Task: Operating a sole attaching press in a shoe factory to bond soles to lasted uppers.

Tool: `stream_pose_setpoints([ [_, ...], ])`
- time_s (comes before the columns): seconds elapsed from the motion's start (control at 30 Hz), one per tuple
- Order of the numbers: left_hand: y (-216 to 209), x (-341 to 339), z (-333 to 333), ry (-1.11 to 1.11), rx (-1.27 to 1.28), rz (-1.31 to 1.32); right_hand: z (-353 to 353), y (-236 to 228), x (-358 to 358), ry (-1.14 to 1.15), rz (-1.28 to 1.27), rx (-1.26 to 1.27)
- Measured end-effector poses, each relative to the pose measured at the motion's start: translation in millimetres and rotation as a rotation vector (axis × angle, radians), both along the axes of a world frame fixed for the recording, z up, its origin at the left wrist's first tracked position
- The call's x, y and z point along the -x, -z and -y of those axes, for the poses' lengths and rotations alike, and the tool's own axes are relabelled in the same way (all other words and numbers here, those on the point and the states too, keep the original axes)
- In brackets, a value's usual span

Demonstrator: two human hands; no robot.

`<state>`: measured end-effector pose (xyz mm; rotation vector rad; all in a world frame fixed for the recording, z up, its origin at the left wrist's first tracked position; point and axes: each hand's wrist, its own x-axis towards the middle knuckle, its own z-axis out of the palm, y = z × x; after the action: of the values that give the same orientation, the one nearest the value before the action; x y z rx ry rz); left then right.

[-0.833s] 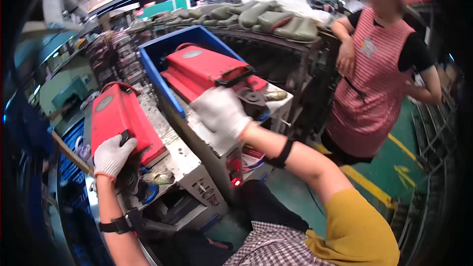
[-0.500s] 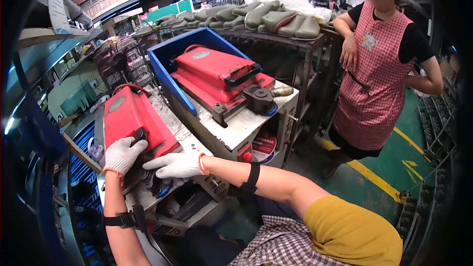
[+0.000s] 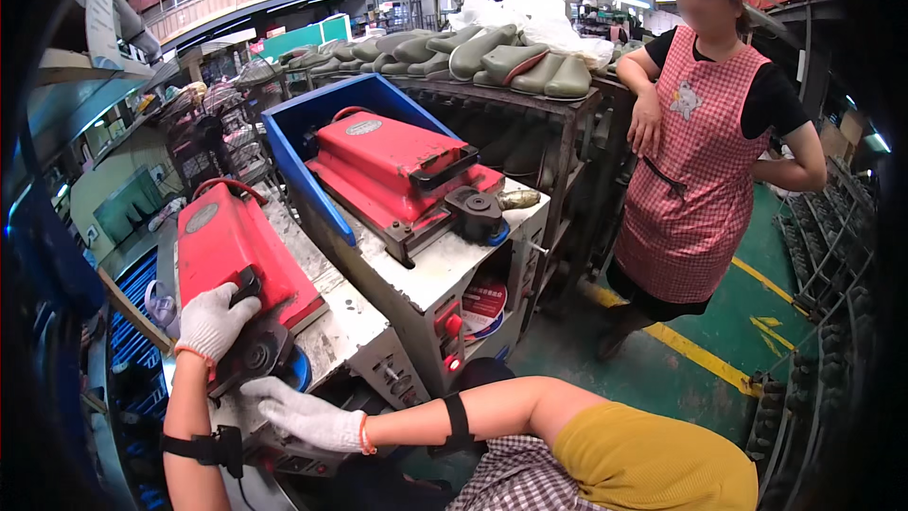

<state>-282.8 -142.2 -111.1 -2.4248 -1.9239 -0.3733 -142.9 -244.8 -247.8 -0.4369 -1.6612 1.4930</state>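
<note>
Black handle point(image 3: 249, 280) partly hidden, gripped by gloved left hand point(image 3: 210, 324).

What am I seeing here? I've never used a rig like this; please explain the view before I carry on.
There is no robot: these are a person's own two hands in white gloves. The view comes from the left of two wide fisheye cameras worn on the head, so straight edges bend near the rim.

The left hand grips the black handle on a red cover. The right hand is open, with nothing visible in it, near a dark round part; contact with the machine is unclear.

To the right sits a second red cover. Behind, green footwear lies heaped. A co-worker stands at right.
</note>
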Motion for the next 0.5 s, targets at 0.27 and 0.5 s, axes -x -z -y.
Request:
stream_pose_setpoints([
  [0.27,14,-1,-9,0.058,-0.121,0.169,-4,6,-6,0.064,0.189,-0.108],
  [0.5,3,1,-14,-0.023,-0.212,0.031,7,-4,23,0.181,0.370,-0.179],
])
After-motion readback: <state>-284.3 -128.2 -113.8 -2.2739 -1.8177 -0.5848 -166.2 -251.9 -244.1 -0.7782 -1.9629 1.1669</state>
